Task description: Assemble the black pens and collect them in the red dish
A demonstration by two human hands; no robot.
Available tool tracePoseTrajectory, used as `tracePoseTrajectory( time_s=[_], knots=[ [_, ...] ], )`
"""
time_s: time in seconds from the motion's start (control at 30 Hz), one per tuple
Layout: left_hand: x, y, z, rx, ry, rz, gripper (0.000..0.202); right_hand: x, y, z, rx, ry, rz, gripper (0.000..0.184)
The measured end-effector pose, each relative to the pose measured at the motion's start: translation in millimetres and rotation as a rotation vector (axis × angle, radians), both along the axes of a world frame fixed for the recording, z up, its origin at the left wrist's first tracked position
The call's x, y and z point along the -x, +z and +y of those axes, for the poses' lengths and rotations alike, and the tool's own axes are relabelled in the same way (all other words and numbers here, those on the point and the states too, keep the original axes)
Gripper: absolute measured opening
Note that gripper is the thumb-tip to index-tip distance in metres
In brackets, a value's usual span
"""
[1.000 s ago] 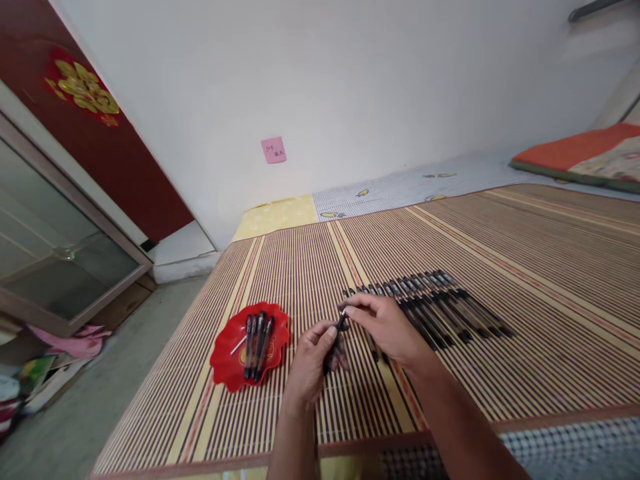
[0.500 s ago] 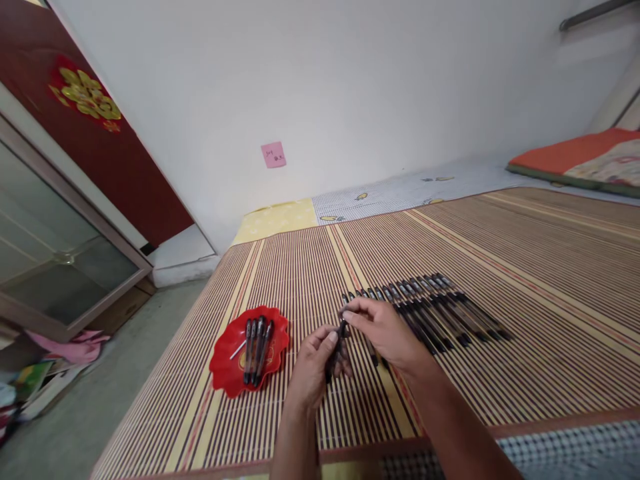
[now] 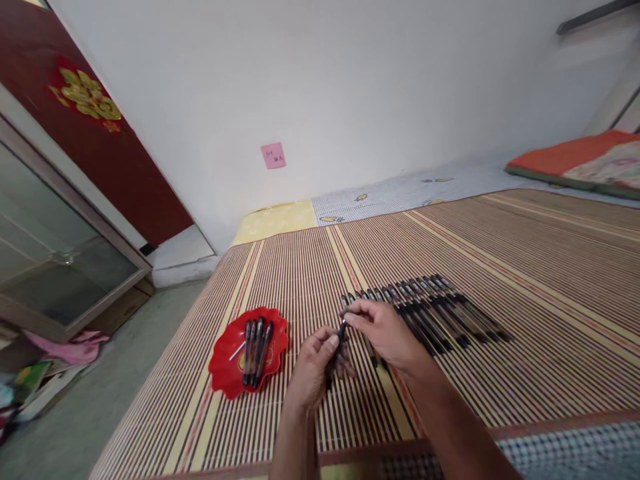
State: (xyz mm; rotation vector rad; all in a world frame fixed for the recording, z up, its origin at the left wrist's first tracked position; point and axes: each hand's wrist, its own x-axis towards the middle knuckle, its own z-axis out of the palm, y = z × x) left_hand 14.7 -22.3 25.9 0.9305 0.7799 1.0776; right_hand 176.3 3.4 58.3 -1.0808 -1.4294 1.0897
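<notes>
Left hand (image 3: 315, 363) grips a pen (image 3: 342, 331), right hand (image 3: 380, 328) seemingly pinches its tip, open mat (image 3: 299, 313) separating both from the plate's rim (image 3: 215, 367)

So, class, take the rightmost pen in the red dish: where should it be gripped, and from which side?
I'd pinch the rightmost pen near its far end, coming from above and the right. It slants, so that end stands apart from the pen beside it, while the near ends crowd together. Its right side looks free of other pens in the red dish.
</notes>
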Motion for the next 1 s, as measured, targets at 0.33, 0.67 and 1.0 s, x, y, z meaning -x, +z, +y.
tracePoseTrajectory(
  time_s=[0.33,0.67,1.0],
  knots=[
    [0,2.0,-1,-0.061,0.011,0.122,0.035,-2,0.5,0,-0.042,-0.003,-0.148,0.017],
    [36,14.0,8,-0.093,0.321,0.080,0.032,-24,-23.0,13,-0.097,-0.310,-0.548,0.038],
    [41,19.3,12,-0.099,0.361,-0.012,0.033,30,-16.9,39,-0.114,-0.151,-1.366,0.034]
  ],
)
